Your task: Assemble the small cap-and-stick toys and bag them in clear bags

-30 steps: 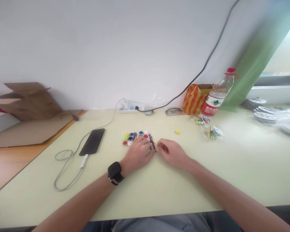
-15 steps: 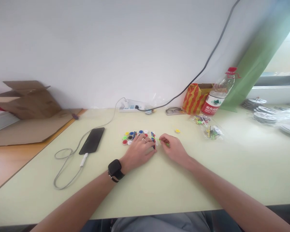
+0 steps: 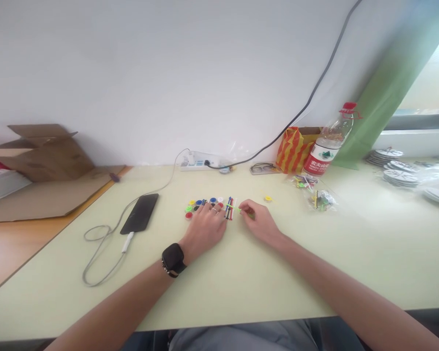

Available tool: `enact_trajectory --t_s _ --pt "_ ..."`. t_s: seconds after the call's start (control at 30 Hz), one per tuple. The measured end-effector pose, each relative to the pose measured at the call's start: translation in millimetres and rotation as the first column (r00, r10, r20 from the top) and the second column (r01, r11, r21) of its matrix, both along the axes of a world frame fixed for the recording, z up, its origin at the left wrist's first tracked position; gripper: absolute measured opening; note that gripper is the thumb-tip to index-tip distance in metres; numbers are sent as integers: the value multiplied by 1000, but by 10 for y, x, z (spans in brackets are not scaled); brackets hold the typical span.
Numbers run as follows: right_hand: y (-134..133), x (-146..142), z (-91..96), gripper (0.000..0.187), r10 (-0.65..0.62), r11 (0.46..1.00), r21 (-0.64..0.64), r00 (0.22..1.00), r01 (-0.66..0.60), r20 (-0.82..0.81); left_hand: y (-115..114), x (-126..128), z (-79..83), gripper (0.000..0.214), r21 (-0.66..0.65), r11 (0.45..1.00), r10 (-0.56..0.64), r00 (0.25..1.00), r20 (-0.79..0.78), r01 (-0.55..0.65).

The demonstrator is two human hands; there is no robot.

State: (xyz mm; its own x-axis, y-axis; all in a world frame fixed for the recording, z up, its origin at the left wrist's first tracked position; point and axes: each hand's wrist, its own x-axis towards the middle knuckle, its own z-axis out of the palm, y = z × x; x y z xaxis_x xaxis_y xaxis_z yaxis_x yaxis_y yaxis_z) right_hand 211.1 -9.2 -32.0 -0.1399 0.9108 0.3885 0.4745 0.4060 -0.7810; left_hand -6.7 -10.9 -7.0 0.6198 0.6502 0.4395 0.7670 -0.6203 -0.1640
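My left hand lies palm down with fingers spread over the right part of a cluster of small coloured discs, hiding some of them. Beside its fingertips is a row of thin plastic sticks in blue, red and white, looking like clock hands. Just right of them, my right hand is closed in a pinch on a thin yellow-green stick, which lies across the row. Past the right hand sits a single yellow disc.
A phone on a charging cable lies to the left, with a power strip by the wall. Small plastic bags of parts, a large bottle and a striped bag stand back right. Stacked round plates are farther right.
My left hand has drawn back a little to the left, uncovering more of the stick row. My right hand has shifted slightly left, its yellow-green stick now across the others.
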Motion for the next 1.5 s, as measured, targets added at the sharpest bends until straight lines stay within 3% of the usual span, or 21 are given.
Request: enact_trajectory --t_s 0.13,0.37,0.47,0.67,0.8,0.9,1.07,1.17,1.3,1.37,1.4,1.43,1.5 --pt "-30 -6 10 16 10 1000 17 1000 -10 -10 1 -28 28 22 -16 1000 5 999 -48 -6" --pt "-97 -34 39 18 28 1000 10 1000 -28 2 15 -59 -11 39 -149 987 -53 998 30 57" --pt "-145 -32 91 20 -3 1000 12 1000 3 -21 12 -68 -21 40 -149 984 -84 994 63 93" --pt "-274 -10 297 22 -3 998 -63 988 -7 -156 -51 -4 8 24 -34 962 -269 961 69 271" --pt "-371 -62 409 21 100 990 -79 974 -118 -203 -107 70 -35 35 5 916 -400 916 -20 400" --pt "-408 -120 411 23 157 980 -92 968 -178 -195 -110 100 -37 41 -30 901 -434 900 -45 433" --pt "-327 -103 327 50 60 987 -133 971 -93 -233 -28 56 117 40 -26 944 -328 943 56 329" --pt "-301 -71 336 50 23 988 -143 974 -56 -224 31 24 210 37 6 973 -231 966 118 232" --pt "-415 -130 440 39 116 991 -47 981 -125 -153 115 80 305 33 -127 983 -108 976 190 133" --pt "-494 -201 487 36 211 974 -57 969 -219 -128 180 159 386 37 -231 966 -31 936 352 118" --pt "-527 -242 502 34 258 959 -86 958 -270 -124 220 208 443 41 -285 949 19 882 472 132" --pt "-551 -288 512 33 297 942 -125 946 -312 -127 266 260 510 44 -330 929 74 791 608 166" --pt "-573 -392 519 33 328 909 -211 930 -359 -168 368 364 668 47 -418 855 211 532 820 306"
